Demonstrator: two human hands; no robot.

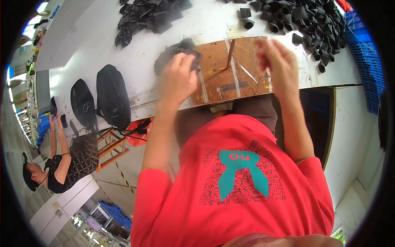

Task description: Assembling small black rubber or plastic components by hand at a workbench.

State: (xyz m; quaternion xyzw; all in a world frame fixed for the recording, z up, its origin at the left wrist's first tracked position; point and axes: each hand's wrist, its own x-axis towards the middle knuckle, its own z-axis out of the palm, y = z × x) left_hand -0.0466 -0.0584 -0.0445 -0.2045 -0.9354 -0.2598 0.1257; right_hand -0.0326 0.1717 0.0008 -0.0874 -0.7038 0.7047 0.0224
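My left hand [180, 78] is bent over a loose heap of small black fabric pieces [166, 55], its fingers drawn together at a piece on the heap's right side. Right of it lies a brown wooden board [214, 53] with pale tape strips, and a slim wooden peg [231, 53] stands up from it. A thin white stick-like thing [248, 74] rests on the board near the peg. Over the board's right edge hangs my right hand [282, 61], fingers curled and smeared by motion. Whether it holds anything is hidden.
Flat black pieces [150, 16] are piled at the far left, and rolled black tubes [302, 22] at the far right. Two black bags [113, 96] lie at the table's left. Blue crates [366, 61] stand right. A co-worker [61, 164] is beyond a wooden stool [113, 148].
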